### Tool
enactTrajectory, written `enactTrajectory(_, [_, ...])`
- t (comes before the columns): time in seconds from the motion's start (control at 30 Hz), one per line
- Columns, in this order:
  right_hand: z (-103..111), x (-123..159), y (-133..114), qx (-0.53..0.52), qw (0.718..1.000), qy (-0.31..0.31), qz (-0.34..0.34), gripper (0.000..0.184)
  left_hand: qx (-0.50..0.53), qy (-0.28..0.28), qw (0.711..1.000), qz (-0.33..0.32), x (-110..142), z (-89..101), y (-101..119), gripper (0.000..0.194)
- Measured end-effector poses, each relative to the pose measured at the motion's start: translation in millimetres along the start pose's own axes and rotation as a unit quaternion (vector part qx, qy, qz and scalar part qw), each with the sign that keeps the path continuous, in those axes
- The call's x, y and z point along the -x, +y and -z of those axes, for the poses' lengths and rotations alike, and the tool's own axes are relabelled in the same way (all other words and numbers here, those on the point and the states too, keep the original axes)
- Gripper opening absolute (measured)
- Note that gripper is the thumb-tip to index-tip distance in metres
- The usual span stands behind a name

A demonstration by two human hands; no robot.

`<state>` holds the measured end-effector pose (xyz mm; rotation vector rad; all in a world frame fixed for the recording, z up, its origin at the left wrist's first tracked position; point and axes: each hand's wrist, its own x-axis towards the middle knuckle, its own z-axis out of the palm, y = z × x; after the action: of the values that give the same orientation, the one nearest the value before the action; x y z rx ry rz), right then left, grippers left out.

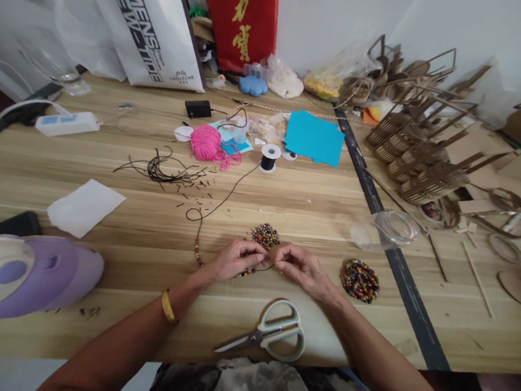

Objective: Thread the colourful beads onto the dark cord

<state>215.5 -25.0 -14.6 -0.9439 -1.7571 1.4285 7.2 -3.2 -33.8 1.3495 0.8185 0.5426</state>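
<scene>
My left hand (236,259) and my right hand (302,268) meet at the table's near middle, both with fingers pinched on a thin black cord (223,199). A short run of coloured beads (198,252) is strung on the cord left of my left hand. The cord runs up to a black spool (269,157). A small heap of coloured beads (265,235) lies just above my hands. A second heap of beads (360,281) lies to the right of my right hand. Whether a bead is between my fingertips is hidden.
White-handled scissors (270,333) lie near the front edge. A pink yarn ball (205,142), cut black cord pieces (164,171), blue paper (314,138), a clear plastic cup on its side (389,228), white paper (85,206), a purple device (22,274) and wooden cut-outs (424,144) surround the area.
</scene>
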Motion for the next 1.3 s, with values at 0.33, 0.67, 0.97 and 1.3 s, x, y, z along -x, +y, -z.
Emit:
enactTrajectory(0.33, [-2.5,-2.3,6.2,-0.012,1.0,0.003,-0.016,0.025,0.005,-0.029,0.999,-0.016,1.7,-0.5,10.6,0.025])
enactTrajectory(0.67, [-3.1,-1.3,8.6,0.128,0.991,0.025,0.022,0.026,-0.003,-0.004,1.0,0.0,-0.9,0.0,1.7,0.027])
enactTrajectory(0.97, [-14.6,-2.6,17.8,0.203,0.974,0.004,0.099,0.026,0.002,0.0,1.0,0.012,0.0,-1.3,2.8,0.032])
enactTrajectory(1.3, [-10.9,-0.2,15.0,0.211,0.969,0.071,0.105,0.025,0.002,-0.038,0.999,0.019,-0.8,2.4,1.3,0.031])
